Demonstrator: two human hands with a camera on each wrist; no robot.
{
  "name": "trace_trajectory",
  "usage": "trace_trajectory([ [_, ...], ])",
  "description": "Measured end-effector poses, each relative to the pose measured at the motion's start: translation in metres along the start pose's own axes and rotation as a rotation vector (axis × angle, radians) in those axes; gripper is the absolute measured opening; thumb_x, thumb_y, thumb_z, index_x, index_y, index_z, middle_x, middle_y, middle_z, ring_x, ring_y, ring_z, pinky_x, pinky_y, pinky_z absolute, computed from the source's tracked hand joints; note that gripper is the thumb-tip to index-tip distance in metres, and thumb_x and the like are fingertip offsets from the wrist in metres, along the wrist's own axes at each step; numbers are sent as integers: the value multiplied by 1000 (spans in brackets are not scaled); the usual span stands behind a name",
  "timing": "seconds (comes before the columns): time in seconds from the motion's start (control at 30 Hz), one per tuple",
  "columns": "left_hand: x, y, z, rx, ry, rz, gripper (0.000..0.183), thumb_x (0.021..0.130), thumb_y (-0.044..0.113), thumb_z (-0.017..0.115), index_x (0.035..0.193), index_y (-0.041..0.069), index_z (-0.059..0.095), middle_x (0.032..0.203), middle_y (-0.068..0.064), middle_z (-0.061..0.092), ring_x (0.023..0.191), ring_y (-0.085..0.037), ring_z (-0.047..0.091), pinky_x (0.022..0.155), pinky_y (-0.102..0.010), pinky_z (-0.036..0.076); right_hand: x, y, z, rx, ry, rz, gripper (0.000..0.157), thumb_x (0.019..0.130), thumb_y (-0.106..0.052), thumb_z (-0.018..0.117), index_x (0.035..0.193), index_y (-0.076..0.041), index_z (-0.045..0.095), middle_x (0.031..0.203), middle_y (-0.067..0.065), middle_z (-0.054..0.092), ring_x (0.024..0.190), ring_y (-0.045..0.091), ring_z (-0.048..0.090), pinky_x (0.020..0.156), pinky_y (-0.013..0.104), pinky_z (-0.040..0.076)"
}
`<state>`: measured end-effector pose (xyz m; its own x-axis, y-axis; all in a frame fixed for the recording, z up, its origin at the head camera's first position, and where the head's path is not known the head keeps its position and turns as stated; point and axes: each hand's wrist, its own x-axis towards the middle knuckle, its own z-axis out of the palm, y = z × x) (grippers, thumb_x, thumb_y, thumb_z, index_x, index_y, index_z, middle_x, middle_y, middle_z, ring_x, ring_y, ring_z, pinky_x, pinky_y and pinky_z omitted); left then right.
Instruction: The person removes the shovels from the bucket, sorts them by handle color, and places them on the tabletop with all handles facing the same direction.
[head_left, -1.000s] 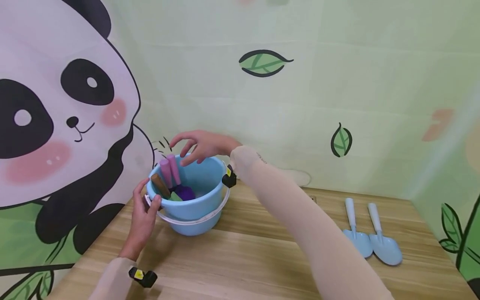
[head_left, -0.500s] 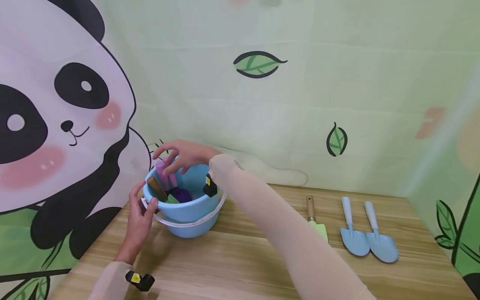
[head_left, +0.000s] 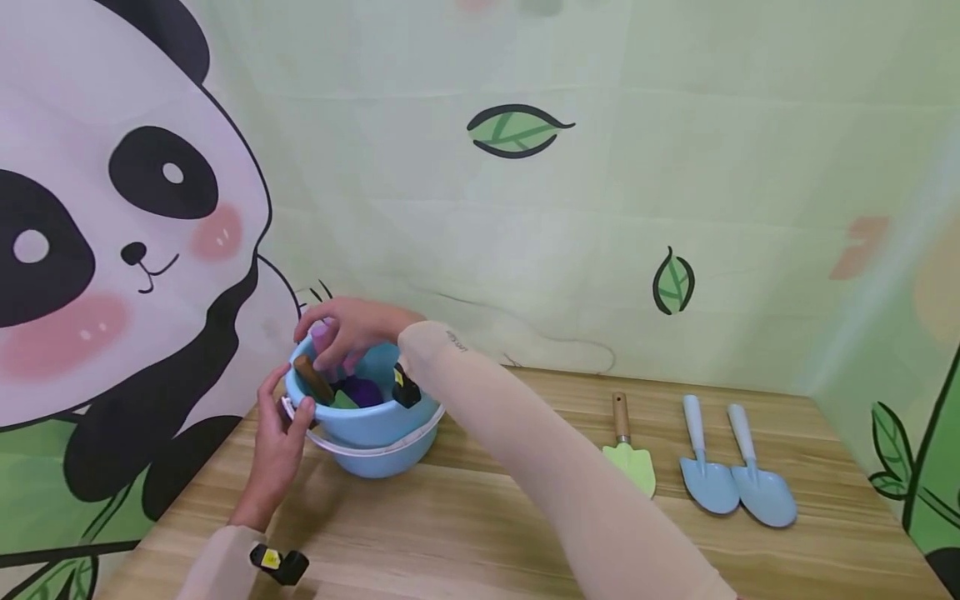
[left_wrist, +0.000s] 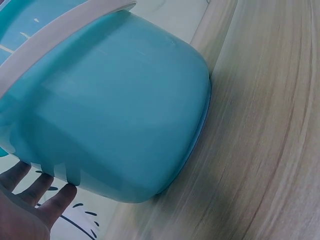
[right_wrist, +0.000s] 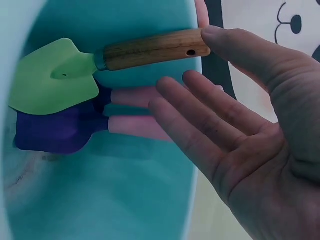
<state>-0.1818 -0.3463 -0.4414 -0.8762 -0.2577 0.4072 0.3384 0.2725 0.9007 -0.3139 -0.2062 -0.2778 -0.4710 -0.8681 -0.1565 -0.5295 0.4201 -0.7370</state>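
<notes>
The light blue bucket [head_left: 360,427] with a white carrying handle [head_left: 375,451] stands at the left of the table. My left hand [head_left: 276,442] rests against its outer left side, fingers spread on the wall and thumb near the front rim. Inside lie a green trowel [right_wrist: 55,77] with a wooden handle and two purple shovels [right_wrist: 60,130] with pink handles. My right hand [right_wrist: 245,160] reaches over the rim with fingers extended. Its thumb touches or nearly touches the end of the wooden handle, and its fingers lie by the pink handles.
Right of the bucket, another green trowel [head_left: 630,467] with a wooden handle lies on the wooden table [head_left: 450,533], partly covered by my right sleeve. Two light blue trowels [head_left: 710,483] lie further right. A panda-printed backdrop [head_left: 420,192] rises behind the table.
My right hand has moved left and down into the bucket, toward the handles. The green trowel on the table came into sight from behind the sleeve. The left hand stays at the bucket.
</notes>
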Motion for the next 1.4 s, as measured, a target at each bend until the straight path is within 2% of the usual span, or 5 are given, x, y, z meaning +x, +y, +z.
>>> trace_trajectory([
  [0.27,-2,0,-1,2,5,0,62,109,22,48,161,28,15,157,-13,32,129,-16,45,96,-8,45,8,-6,6,-84,-30,32,42,92,-15,79,130,-22,62,118,2,65,98,17,69,83,34,62],
  [0.53,-2,1,-3,-7,0,10,62,109,21,48,162,25,14,156,-13,32,130,-19,44,96,-9,45,11,-14,10,-153,-63,33,30,94,-15,76,120,-23,62,114,0,67,98,16,67,83,35,61],
  [0.73,-3,2,-2,-19,2,6,62,110,19,48,162,24,14,155,-14,34,130,-19,44,95,-9,46,15,-17,11,-165,-91,59,25,96,-12,74,115,-22,63,113,1,67,101,22,68,85,38,61],
  [1.07,0,1,1,-34,10,12,62,109,17,48,162,21,15,152,-13,34,126,-16,45,94,-10,47,21,-20,15,-219,-43,68,20,95,-7,73,109,-20,64,110,3,66,95,25,71,78,36,63],
  [1.4,0,2,-1,-15,6,-2,63,109,19,49,162,22,14,155,-13,32,127,-20,44,93,-9,47,20,-23,17,-227,-23,68,17,96,-8,72,108,-18,65,107,4,67,90,26,72,77,37,63],
])
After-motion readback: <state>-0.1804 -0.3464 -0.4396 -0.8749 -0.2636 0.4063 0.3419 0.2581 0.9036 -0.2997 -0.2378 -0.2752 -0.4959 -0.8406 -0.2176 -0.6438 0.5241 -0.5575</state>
